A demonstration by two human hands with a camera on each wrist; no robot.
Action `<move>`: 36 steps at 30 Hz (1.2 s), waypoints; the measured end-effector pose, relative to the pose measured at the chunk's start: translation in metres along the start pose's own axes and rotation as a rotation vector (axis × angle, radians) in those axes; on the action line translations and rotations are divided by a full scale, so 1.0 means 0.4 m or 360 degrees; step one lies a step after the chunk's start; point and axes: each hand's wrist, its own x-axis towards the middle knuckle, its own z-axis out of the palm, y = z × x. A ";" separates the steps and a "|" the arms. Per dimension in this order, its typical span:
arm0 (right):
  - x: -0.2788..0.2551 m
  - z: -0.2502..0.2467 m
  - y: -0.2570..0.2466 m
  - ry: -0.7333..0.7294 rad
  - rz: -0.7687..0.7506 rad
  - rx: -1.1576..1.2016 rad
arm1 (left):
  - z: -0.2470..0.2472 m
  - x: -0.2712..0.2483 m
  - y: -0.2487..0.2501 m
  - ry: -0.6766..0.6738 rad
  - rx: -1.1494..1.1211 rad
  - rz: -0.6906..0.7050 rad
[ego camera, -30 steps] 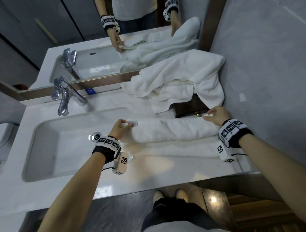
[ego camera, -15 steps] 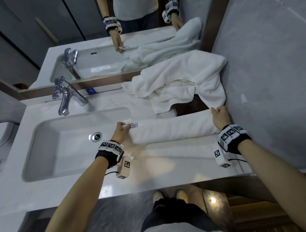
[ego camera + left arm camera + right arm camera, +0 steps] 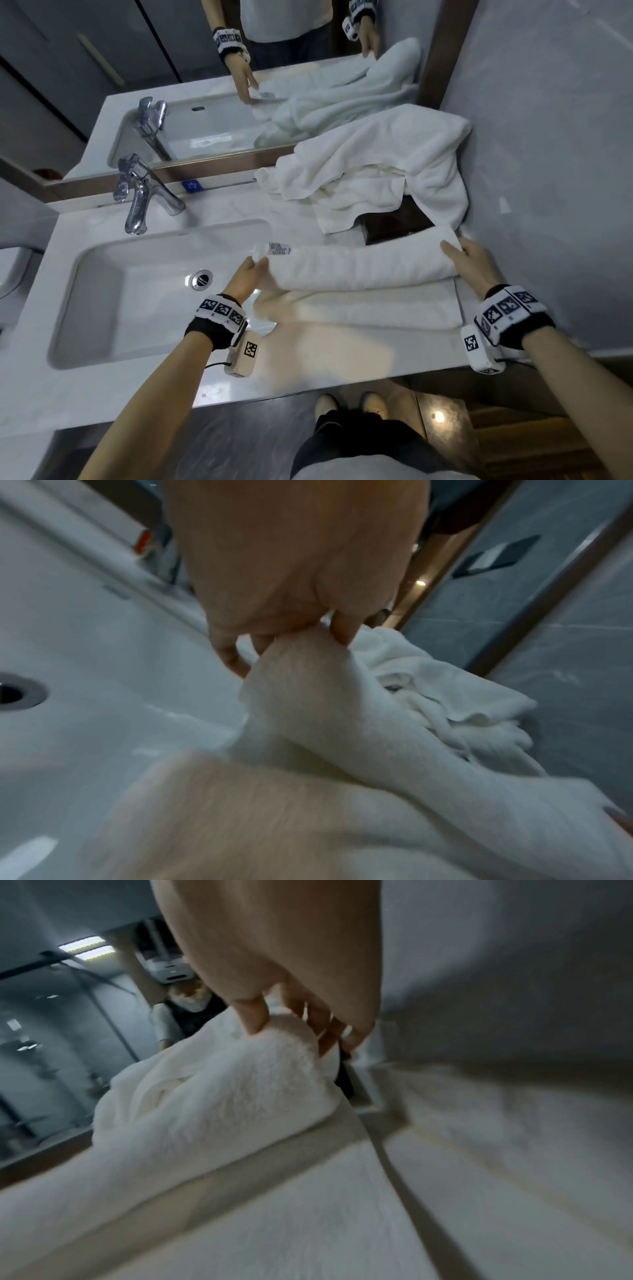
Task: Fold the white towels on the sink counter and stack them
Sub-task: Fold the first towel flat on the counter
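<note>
Our left hand [image 3: 247,274] and right hand [image 3: 471,262], fingers pinching its ends, have carried the long towel's [image 3: 363,265] folded edge farther, widening the fold on the desk [image 3: 308,363], near the unfolded towel pile [image 3: 370,171].

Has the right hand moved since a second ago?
Yes. The right hand, gripping the towel end, has shifted back toward the wall-side crumpled towels, covering more of the dark box.
</note>
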 end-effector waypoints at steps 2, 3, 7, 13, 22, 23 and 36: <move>-0.011 -0.012 -0.045 0.0138 -0.0199 0.0068 | -0.009 -0.006 0.042 0.0089 -0.0109 0.0180; -0.013 -0.020 -0.072 0.0197 -0.0275 0.0109 | -0.017 -0.010 0.067 0.0126 -0.0157 0.0281; 0.006 -0.072 -0.188 0.0476 -0.0521 0.0092 | -0.067 -0.011 0.206 0.0352 -0.0147 0.0634; 0.011 -0.183 -0.412 0.0716 -0.0812 0.0244 | -0.151 -0.033 0.448 0.0547 -0.0319 0.1073; -0.073 -0.243 -0.464 0.0756 -0.0958 0.0343 | -0.199 -0.096 0.486 0.0493 -0.0512 0.1164; -0.079 -0.235 -0.439 0.0728 -0.0933 0.0317 | -0.189 -0.100 0.458 0.0447 -0.0511 0.1118; -0.255 -0.040 0.018 0.0139 -0.0353 0.0072 | -0.067 -0.174 -0.053 0.0041 -0.0342 0.0062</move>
